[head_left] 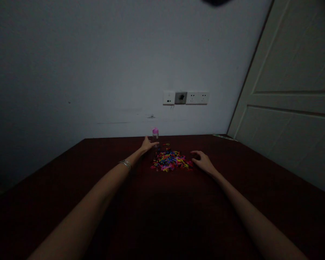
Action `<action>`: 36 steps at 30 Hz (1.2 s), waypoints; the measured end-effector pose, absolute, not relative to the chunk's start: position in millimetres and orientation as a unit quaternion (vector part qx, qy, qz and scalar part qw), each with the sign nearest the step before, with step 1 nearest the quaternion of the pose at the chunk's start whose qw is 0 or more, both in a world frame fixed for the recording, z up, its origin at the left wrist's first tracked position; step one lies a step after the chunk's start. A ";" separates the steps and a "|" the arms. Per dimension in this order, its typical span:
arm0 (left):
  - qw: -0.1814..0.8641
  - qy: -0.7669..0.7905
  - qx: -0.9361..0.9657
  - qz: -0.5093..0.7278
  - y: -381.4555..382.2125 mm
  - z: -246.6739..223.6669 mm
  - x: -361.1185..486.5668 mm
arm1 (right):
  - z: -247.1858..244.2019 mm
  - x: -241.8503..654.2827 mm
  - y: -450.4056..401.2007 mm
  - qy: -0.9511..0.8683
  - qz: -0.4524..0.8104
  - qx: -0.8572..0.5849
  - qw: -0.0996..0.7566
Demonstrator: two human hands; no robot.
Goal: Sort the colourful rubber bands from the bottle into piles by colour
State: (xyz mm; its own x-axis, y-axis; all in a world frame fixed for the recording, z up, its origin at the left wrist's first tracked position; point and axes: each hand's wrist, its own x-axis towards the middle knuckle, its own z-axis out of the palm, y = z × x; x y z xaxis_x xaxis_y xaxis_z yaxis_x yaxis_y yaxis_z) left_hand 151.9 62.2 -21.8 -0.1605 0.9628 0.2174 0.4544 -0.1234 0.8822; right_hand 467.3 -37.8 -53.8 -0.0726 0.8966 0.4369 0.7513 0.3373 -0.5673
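Observation:
A small clear bottle [155, 136] with a pink cap stands upright near the back of the dark red table. My left hand [147, 144], with a silvery bracelet at its wrist, is around the bottle's lower part, thumb across the front and fingers at its left side. Just in front lies a pile of small, colourful loop-shaped pieces [169, 160], in pink, yellow, blue, red and black; their exact kind is too small to tell. At the pile's right edge is my right hand [203, 161], fingers curved and apart from the thumb, with nothing visible between them.
The dark red table [162, 202] runs back to a grey wall, where sockets and switch plates [185, 98] are mounted. A pale panelled door [292, 94] rises on the right. One yellow loop [167, 144] lies behind the pile.

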 end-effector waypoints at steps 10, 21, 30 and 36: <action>0.289 0.633 0.451 0.559 26.3 -28.3 171.1 | -37.3 439.8 -42.6 -0.795 0.101 -0.485 0.350; 0.080 0.469 0.824 0.309 -27.1 -33.4 205.2 | -44.1 398.0 -32.2 -0.862 0.062 -0.421 0.274; 0.097 0.472 0.841 0.244 -22.2 -25.9 195.6 | -39.0 395.1 -14.1 -0.813 0.082 -0.428 0.385; 0.056 0.527 0.777 0.339 -12.2 -18.4 172.2 | -33.9 399.2 -13.4 -0.781 0.121 -0.440 0.427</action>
State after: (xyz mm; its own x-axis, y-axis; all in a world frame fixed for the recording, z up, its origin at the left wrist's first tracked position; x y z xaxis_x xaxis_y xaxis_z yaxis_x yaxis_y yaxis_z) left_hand 172.2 -12.2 -18.4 0.2150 0.8567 0.4688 0.7809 -0.4391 0.4444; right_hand 399.2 -13.4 -33.9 -0.2478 0.7905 0.5601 0.5836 0.5833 -0.5650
